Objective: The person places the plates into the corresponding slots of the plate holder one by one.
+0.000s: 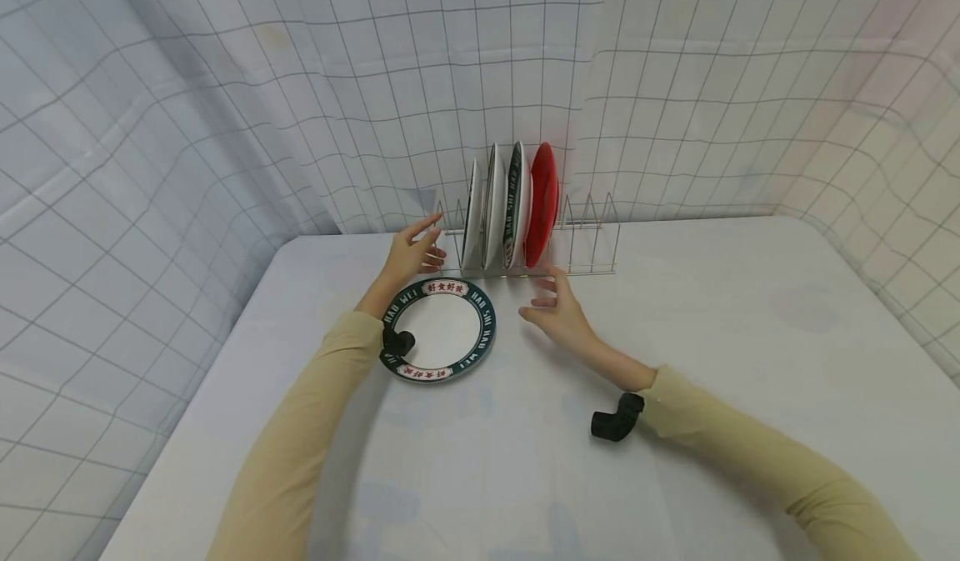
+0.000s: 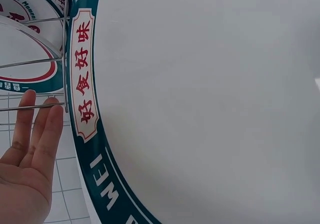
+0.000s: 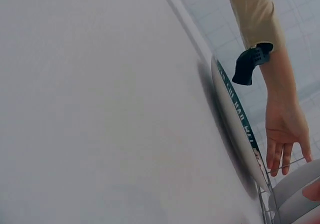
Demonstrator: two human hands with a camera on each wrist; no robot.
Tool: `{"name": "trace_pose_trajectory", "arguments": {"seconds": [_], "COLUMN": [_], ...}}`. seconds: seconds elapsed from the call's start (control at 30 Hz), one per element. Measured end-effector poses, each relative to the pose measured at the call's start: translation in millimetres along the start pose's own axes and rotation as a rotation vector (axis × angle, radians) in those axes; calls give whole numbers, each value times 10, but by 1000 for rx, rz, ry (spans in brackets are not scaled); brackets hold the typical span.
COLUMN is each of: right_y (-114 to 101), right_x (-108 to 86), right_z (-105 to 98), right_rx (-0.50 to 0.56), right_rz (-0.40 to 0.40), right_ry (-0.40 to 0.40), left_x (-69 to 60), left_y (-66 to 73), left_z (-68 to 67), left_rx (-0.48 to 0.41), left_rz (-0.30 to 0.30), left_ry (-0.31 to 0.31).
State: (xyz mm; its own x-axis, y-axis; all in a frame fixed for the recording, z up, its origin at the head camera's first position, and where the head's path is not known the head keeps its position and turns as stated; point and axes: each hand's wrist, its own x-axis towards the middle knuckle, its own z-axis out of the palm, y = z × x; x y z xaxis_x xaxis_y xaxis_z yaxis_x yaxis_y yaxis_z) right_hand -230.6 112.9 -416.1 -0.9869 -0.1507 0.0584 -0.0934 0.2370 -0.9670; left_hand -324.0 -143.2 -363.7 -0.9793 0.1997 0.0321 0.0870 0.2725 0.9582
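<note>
A wire dish rack [image 1: 592,273] stands against the back, with several plates upright in its left half. The rightmost is a red plate [image 1: 542,207]; left of it stands a green-rimmed plate [image 1: 513,202], then white ones. My left hand [image 1: 408,257] is at the rack's left end, fingers extended, fingertips by the end wires [image 2: 32,107]; contact is unclear. In front of the rack, below the red plate, my right hand [image 1: 558,315] has its fingers spread and loosely bent, holding nothing. A large green-rimmed white plate [image 1: 442,328] lies flat on the table beside my left wrist.
The white table [image 1: 750,336] stretches to both sides. Grid-patterned white cloth [image 1: 360,111] hangs behind and at the sides. Black wrist-mounted pieces [image 1: 617,418] are on both sleeves. The rack's right half shows bare wire slots.
</note>
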Motion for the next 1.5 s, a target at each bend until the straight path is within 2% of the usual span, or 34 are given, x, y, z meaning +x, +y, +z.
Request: {"name": "trace_pose_trajectory", "arguments": {"seconds": [0.2, 0.33, 0.47, 0.63, 0.77, 1.13, 1.5], "right_y": [-26, -43, -93, -150, -178, -182, -182], "right_x": [24, 47, 58, 92, 130, 220, 196], "right_z": [104, 190, 278, 373, 428, 521, 381], "right_rx": [126, 157, 161, 129, 85, -31, -93], "right_rz": [86, 159, 206, 242, 263, 273, 301], "right_ry": [-72, -114, -134, -158, -178, -215, -239], "left_x": [-2, 4, 51, 126, 136, -33, 1], "left_y": [20, 12, -66, -204, -226, 50, 25], "left_z": [0, -2, -8, -15, -21, 6, -25], "left_rx": [-7, 5, 32, 62, 63, 25, 13], "left_rz": [-9, -1, 16, 27, 28, -13, -16], "left_ry": [-3, -3, 4, 21, 26, -5, -15]}}
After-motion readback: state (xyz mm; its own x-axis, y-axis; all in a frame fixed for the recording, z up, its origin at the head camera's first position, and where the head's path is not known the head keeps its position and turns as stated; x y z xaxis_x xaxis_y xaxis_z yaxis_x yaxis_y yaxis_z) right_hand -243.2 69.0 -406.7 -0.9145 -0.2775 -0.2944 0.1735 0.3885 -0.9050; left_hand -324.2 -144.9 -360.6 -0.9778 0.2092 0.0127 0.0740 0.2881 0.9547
